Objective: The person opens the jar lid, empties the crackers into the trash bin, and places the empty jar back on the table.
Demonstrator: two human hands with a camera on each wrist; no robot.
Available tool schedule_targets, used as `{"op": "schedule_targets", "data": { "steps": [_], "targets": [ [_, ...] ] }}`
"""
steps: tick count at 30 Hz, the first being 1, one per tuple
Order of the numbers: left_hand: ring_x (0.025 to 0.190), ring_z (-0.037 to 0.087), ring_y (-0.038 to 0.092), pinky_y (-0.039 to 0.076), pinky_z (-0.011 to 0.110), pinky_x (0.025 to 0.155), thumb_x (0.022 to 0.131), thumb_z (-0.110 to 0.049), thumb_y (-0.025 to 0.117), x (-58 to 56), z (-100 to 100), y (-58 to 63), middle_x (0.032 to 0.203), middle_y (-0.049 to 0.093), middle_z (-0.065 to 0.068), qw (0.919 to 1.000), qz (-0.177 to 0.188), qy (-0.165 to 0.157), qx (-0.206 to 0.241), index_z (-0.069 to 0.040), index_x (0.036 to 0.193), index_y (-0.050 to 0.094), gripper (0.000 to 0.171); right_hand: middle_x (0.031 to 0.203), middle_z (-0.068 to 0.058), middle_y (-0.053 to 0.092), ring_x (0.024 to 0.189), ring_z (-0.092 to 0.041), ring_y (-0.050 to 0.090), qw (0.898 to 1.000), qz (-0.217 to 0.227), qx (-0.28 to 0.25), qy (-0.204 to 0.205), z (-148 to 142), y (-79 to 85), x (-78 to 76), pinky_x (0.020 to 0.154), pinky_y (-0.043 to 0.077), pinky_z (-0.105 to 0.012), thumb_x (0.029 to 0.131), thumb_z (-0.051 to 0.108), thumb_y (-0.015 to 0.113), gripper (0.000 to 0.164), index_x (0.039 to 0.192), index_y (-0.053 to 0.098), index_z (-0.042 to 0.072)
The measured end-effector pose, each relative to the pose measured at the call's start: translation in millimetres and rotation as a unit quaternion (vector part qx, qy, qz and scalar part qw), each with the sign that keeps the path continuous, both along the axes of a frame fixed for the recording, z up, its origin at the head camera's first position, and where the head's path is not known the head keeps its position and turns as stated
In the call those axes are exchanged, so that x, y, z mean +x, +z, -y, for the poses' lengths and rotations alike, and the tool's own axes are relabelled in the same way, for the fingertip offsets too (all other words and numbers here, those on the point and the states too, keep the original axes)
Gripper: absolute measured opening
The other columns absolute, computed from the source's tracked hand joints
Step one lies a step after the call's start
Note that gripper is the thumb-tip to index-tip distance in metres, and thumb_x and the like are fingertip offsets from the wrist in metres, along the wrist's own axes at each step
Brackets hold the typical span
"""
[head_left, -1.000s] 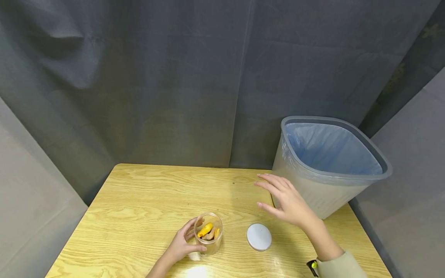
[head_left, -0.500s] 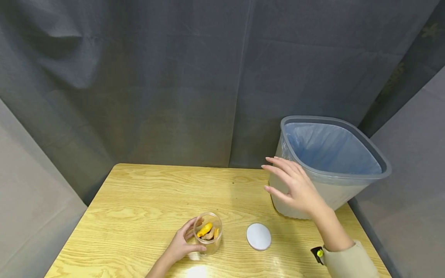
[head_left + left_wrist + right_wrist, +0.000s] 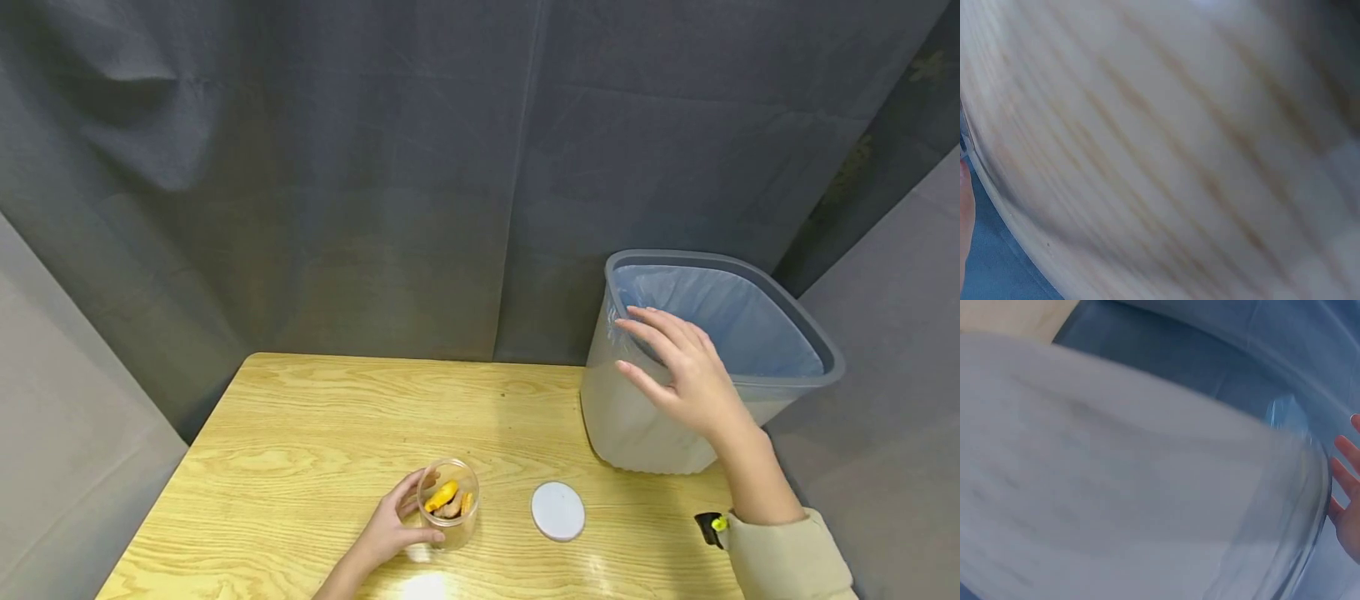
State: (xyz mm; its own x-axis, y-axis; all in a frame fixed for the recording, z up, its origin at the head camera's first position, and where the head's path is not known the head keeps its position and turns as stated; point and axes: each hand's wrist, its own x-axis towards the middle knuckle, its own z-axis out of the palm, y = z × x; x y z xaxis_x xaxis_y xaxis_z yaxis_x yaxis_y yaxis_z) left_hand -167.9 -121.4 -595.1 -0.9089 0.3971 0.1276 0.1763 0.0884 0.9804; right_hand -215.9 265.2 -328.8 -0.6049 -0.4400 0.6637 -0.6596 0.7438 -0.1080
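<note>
In the head view a clear jar (image 3: pixel 459 533) without a lid stands upright on the wooden table. Yellow and brown pieces (image 3: pixel 442 497) lie inside it; their kind is unclear. My left hand (image 3: pixel 392 523) holds the jar from its left side, thumb in front and fingers behind. Fingers straight and spread, my right hand (image 3: pixel 686 375) is raised in front of the bin's near rim and holds nothing. In the right wrist view that hand (image 3: pixel 1349 506) shows at the right edge, beside the lined trash bin (image 3: pixel 1116 475). A white round lid (image 3: pixel 558 511) lies between jar and bin.
The trash bin (image 3: pixel 637 425), lined with a pale blue bag (image 3: pixel 750 325), stands on the table's right side. A dark curtain (image 3: pixel 375 183) hangs behind the wooden table (image 3: pixel 322 425). Blurred wood grain fills most of the left wrist view.
My right hand has risen and moved right and away from me, from above the table beside the bin to the bin's near rim. The left hand and the jar stay put.
</note>
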Motion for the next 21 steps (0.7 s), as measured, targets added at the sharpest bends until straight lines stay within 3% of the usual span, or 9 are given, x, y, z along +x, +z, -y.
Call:
{"op": "schedule_targets", "data": {
  "steps": [8, 13, 16, 21],
  "targets": [
    [0.128, 0.032, 0.035, 0.036, 0.041, 0.103, 0.069, -0.011, 0.079, 0.7, 1, 1.2, 0.14, 0.039, 0.012, 0.9997, 0.024, 0.001, 0.008, -0.016, 0.138, 0.035, 0.082, 0.134, -0.011, 0.046, 0.124, -0.034, 0.038, 0.999, 0.025, -0.006, -0.044, -27, 8.9, -1.4, 0.104, 0.025, -0.055, 0.079, 0.02, 0.068, 0.051, 0.127, 0.053, 0.012],
    [0.127, 0.038, 0.034, 0.037, 0.049, 0.101, 0.071, -0.008, 0.077, 1.0, 1, 3.0, 0.14, 0.037, 0.018, 0.9999, 0.005, -0.008, 0.005, -0.01, 0.139, 0.033, 0.081, 0.135, -0.013, 0.045, 0.124, -0.036, 0.036, 0.996, 0.052, -0.017, -0.074, -43, 12.1, -3.3, 0.103, 0.021, -0.06, 0.084, 0.021, 0.064, 0.048, 0.13, 0.051, 0.013],
    [0.126, 0.041, 0.033, 0.035, 0.053, 0.1, 0.071, -0.005, 0.076, 3.2, 0, 10.8, 0.139, 0.036, 0.022, 0.9999, 0.004, -0.01, 0.007, -0.005, 0.139, 0.032, 0.081, 0.136, -0.013, 0.043, 0.125, -0.036, 0.035, 0.993, 0.068, -0.022, -0.091, -54, 13.1, -3.6, 0.104, 0.018, -0.061, 0.087, 0.023, 0.06, 0.046, 0.131, 0.049, 0.014],
    [0.128, 0.036, 0.034, 0.034, 0.049, 0.103, 0.07, -0.006, 0.077, 7.0, 0, 22.5, 0.14, 0.037, 0.018, 0.9997, 0.022, -0.006, 0.012, -0.008, 0.138, 0.034, 0.081, 0.136, -0.014, 0.043, 0.125, -0.037, 0.034, 0.991, 0.071, -0.025, -0.112, -71, 12.9, -6.1, 0.105, 0.016, -0.061, 0.089, 0.023, 0.058, 0.046, 0.132, 0.048, 0.013]
  ]
}}
